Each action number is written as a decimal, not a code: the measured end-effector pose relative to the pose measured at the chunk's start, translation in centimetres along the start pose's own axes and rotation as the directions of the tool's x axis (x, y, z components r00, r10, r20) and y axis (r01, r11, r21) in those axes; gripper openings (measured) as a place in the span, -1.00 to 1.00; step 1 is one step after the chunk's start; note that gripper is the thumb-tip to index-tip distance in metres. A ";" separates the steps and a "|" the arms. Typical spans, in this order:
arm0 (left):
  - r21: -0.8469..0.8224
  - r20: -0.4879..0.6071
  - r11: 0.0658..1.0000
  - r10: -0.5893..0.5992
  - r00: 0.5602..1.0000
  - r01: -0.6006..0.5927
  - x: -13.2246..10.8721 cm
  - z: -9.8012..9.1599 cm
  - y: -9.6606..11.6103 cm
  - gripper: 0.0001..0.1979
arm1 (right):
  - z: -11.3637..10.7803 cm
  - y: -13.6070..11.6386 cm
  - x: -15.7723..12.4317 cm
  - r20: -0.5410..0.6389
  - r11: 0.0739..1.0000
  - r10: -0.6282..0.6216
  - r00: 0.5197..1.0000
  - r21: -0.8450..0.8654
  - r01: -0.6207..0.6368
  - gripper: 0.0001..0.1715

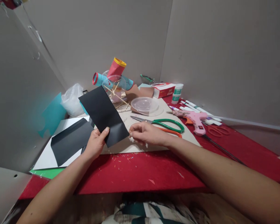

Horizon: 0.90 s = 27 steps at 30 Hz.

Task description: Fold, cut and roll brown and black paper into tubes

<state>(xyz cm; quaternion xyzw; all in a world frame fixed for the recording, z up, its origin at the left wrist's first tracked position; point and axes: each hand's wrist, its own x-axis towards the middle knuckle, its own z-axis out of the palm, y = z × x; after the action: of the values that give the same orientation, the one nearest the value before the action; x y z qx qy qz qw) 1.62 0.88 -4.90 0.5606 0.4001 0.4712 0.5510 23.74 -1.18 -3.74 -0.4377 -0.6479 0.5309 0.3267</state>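
Observation:
A flat rectangle of black paper (pixel 104 115) is held up at a tilt above the table. My left hand (pixel 97 141) grips its lower left edge, thumb on the front face. At the lower right corner, the fingertips of my right hand (pixel 146 133) pinch the paper. Just behind my right hand lie scissors (pixel 169 122) with one green and one orange handle, blades pointing left. To the left, another piece of black paper (pixel 71 141) rests on white sheets (pixel 45 158).
Behind stands a craft piece with a red paper tube (pixel 116 70), blue tubes and sticks. A clear plastic lid (pixel 144 105) lies on cardboard. At right are a pink glue gun (pixel 197 118) with its cord, markers (pixel 198 109) and red scissors (pixel 218 130). Grey panels (pixel 212 56) enclose the table.

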 end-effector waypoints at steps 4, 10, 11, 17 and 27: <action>0.126 -0.005 0.990 0.062 0.998 -0.061 -0.3 -0.1 -0.5 -0.61 | 0.5 0.2 0.0 -0.131 0.990 0.010 0.991 -0.140 -0.028 -0.84; 0.135 -0.100 0.989 0.066 0.993 -0.052 -0.1 -0.5 -0.7 -0.58 | -0.5 1.1 0.7 -0.314 0.989 0.050 0.948 -0.114 -0.090 -0.79; 0.123 -0.110 0.991 0.064 0.992 -0.050 0.0 -0.6 -0.6 -0.58 | -0.8 1.2 0.8 -0.322 0.992 0.056 0.945 -0.091 -0.090 -0.81; 0.091 -0.083 0.995 0.041 0.996 -0.033 0.3 -0.7 -0.7 -0.58 | -0.8 0.4 0.4 -0.228 1.000 0.000 0.974 0.004 0.001 -0.57; -0.057 0.160 0.984 -0.157 0.975 0.168 -0.9 1.0 0.5 -0.62 | 0.5 0.6 -0.1 -0.054 0.980 -0.194 0.980 -0.061 0.190 -0.65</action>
<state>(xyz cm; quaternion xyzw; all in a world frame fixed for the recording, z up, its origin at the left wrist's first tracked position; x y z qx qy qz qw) 2.31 -0.29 -4.43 0.5411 0.3837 0.3934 0.6366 23.46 -1.45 -4.38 -0.3977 -0.6915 0.4654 0.3835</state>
